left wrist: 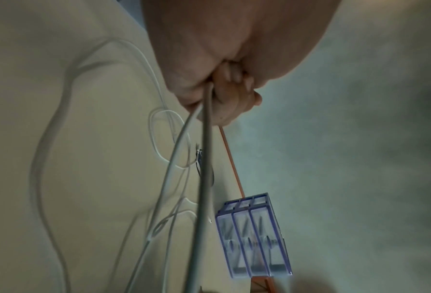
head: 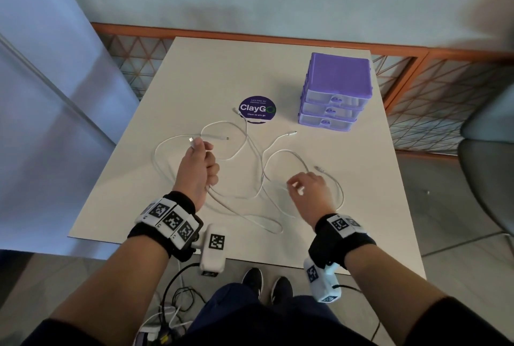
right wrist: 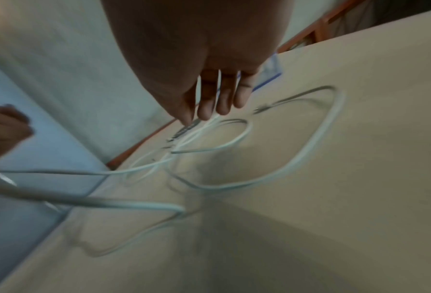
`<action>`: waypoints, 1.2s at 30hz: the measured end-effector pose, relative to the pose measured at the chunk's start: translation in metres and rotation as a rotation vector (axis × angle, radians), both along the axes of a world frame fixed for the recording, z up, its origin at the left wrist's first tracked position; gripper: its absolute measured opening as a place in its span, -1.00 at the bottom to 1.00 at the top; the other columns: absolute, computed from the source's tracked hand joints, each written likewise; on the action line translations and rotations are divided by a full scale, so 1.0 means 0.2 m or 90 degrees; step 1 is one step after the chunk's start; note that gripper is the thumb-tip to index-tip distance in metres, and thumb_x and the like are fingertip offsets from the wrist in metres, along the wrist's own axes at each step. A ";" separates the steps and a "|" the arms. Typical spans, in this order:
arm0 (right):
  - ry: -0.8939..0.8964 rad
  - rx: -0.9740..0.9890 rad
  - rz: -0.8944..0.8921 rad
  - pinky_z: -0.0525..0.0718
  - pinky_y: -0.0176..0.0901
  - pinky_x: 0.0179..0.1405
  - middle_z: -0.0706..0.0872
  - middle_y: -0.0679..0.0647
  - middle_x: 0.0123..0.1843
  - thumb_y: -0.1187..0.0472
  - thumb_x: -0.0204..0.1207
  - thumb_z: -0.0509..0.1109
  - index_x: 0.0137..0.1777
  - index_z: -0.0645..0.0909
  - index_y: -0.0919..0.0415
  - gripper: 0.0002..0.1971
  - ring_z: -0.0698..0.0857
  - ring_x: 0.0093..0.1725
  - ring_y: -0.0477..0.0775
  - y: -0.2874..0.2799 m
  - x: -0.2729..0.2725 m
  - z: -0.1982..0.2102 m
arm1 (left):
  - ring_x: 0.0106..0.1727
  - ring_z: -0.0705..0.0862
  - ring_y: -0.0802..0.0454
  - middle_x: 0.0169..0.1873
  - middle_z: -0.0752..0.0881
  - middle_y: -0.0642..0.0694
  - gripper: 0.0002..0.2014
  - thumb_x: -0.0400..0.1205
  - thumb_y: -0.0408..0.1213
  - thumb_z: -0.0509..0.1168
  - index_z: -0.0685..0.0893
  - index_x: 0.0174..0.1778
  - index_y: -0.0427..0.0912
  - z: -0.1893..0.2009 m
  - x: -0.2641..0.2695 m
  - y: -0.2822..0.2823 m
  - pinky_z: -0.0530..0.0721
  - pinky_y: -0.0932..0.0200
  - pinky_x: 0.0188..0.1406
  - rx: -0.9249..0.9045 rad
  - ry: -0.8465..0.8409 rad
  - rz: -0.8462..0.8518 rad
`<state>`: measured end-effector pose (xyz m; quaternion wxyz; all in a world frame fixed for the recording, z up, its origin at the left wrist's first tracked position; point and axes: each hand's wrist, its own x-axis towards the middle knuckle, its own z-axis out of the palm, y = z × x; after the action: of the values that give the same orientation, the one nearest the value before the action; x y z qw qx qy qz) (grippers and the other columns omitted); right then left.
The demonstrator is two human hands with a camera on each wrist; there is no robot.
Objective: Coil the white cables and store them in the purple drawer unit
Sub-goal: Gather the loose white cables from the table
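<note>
Several white cables (head: 251,151) lie tangled in loops across the white table (head: 194,81). My left hand (head: 201,162) is raised over the table's left side and grips one cable in a fist, its plug (head: 191,140) sticking out above the thumb. In the left wrist view the curled fingers (left wrist: 230,95) hold two strands (left wrist: 205,142) that hang down. My right hand (head: 306,188) hovers over the cable loops at the centre right, fingers (right wrist: 217,99) nearly straight and holding nothing. The purple drawer unit (head: 336,89) stands at the far right, its three drawers closed.
A round dark "ClayGo" sticker (head: 257,109) is stuck on the table's middle, under one cable end. An orange-framed mesh railing (head: 411,78) runs behind the table. A grey chair (head: 489,156) stands to the right. Dark wires (head: 178,298) lie on the floor by my feet.
</note>
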<state>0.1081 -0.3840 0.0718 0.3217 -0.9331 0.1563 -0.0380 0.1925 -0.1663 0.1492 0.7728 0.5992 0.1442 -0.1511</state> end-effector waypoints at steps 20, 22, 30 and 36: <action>0.047 0.388 -0.193 0.60 -0.16 -0.31 0.60 0.22 -0.05 0.50 0.49 0.07 0.02 0.69 0.06 -0.56 0.64 -0.35 0.08 -0.13 -0.03 0.10 | -0.65 0.20 0.23 -0.63 0.26 0.12 -0.64 0.73 0.06 0.05 0.62 0.01 -0.12 0.03 -0.03 -0.09 0.22 0.39 -0.71 -0.095 0.015 -0.090; 0.010 0.479 -0.172 0.44 -0.25 -0.39 0.61 0.08 -0.21 0.43 0.52 0.18 -0.07 0.69 0.07 -0.69 0.50 -0.42 -0.04 -0.08 0.03 0.19 | -0.64 0.29 0.23 -0.63 0.33 0.11 -0.65 0.74 0.02 0.05 0.63 -0.04 -0.13 0.05 -0.02 -0.10 0.35 0.39 -0.66 -0.116 0.038 -0.085; -0.060 0.494 0.076 0.37 -0.47 -0.39 0.39 -0.16 -0.46 0.16 0.73 0.16 0.13 0.69 0.17 -0.74 0.39 -0.49 -0.25 0.17 0.14 0.45 | -0.20 0.81 -0.07 -0.09 0.82 -0.19 -0.68 0.78 -0.07 -0.03 0.56 -0.01 -0.17 0.14 0.02 -0.14 0.75 0.10 -0.25 -0.151 0.101 -0.113; 0.047 0.396 0.250 0.42 -0.41 -0.08 0.64 -0.09 -0.13 0.18 0.73 0.16 -0.01 0.65 0.14 -0.78 0.53 -0.14 -0.20 0.24 0.13 0.46 | -0.06 0.84 -0.09 0.02 0.82 -0.18 -0.59 0.78 -0.04 -0.10 0.57 0.09 -0.21 0.23 0.11 -0.16 0.72 -0.02 0.06 -0.257 0.044 -0.089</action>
<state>0.1349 -0.3359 0.1629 0.5852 -0.8037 -0.0098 0.1074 0.2146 -0.1991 0.1946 0.8594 0.4355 0.0955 -0.2502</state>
